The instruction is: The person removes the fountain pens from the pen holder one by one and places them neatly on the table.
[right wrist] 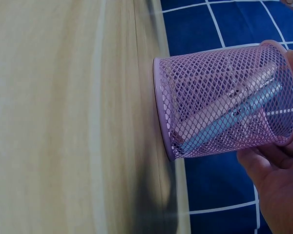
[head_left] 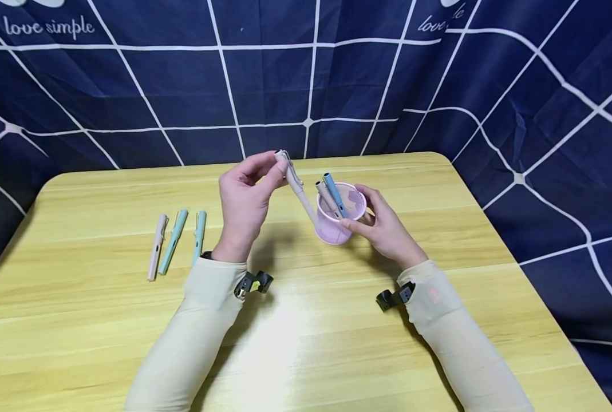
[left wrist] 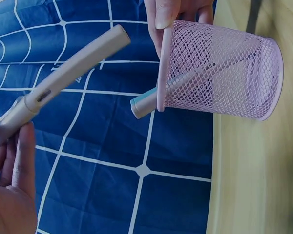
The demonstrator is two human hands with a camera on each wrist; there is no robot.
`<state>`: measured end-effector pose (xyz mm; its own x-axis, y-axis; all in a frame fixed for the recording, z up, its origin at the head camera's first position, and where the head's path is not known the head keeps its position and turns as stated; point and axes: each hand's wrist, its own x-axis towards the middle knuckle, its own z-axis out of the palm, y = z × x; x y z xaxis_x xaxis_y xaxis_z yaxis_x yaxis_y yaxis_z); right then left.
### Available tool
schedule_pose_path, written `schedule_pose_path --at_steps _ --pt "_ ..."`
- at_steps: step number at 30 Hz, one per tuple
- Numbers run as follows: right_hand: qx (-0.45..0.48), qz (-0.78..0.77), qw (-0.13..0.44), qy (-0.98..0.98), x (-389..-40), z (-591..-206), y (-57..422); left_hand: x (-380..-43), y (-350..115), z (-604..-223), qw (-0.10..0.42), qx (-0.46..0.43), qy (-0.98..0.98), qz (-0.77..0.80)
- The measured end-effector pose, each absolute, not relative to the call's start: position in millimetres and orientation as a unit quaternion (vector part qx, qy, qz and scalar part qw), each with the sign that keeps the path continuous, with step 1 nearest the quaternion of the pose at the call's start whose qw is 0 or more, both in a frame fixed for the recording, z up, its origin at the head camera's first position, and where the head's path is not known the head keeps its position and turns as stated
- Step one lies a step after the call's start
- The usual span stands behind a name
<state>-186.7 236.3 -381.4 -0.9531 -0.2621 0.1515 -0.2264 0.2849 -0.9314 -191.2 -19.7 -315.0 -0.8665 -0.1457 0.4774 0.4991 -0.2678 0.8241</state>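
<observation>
My left hand (head_left: 245,200) pinches a pale pinkish-white pen (head_left: 294,182) by its clipped cap. The pen slants down to the right, its lower end overlapping the cup's left side in the head view; the left wrist view shows that end apart from the rim. My right hand (head_left: 388,229) holds a pink mesh pen cup (head_left: 331,233) near its rim, thumb on the near side and fingers on the far side. Inside the cup lean a blue pen (head_left: 335,194) and a pale pen (head_left: 326,196), their tops above the rim. The cup's base (right wrist: 162,112) is close over the tabletop.
On the wooden table (head_left: 79,337), left of my left hand, lie a pale pink pen (head_left: 156,247), a teal pen (head_left: 173,241) and another teal pen (head_left: 199,234), partly covered by my left wrist. A dark blue cloth (head_left: 182,86) with white lines hangs behind the table.
</observation>
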Motion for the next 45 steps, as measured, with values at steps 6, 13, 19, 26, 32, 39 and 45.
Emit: schedule_pose_path --at_steps 6,13,19,26,32,39,45 --pt "-0.15 -0.577 0.017 0.802 -186 -379 236 -192 -28 -317 0.167 -0.115 -0.579 -0.79" --pt "-0.152 -0.577 0.017 0.802 -186 -377 236 -193 -43 -319 0.08 -0.055 -0.628 -0.772" --pt "-0.151 -0.575 0.018 0.804 -185 -378 236 -193 -56 -324 0.033 -0.028 -0.676 -0.736" --pt "-0.146 -0.569 0.022 0.809 -185 -376 236 -197 -70 -337 0.014 0.003 -0.7 -0.714" --pt "-0.146 -0.57 0.023 0.808 -184 -376 235 -202 -80 -348 -0.006 0.025 -0.745 -0.666" --pt "-0.147 -0.575 0.022 0.805 -184 -377 235 -207 -90 -360 -0.052 0.054 -0.792 -0.606" --pt "-0.147 -0.577 0.02 0.803 -185 -378 236 -211 -92 -366 -0.084 0.04 -0.831 -0.548"
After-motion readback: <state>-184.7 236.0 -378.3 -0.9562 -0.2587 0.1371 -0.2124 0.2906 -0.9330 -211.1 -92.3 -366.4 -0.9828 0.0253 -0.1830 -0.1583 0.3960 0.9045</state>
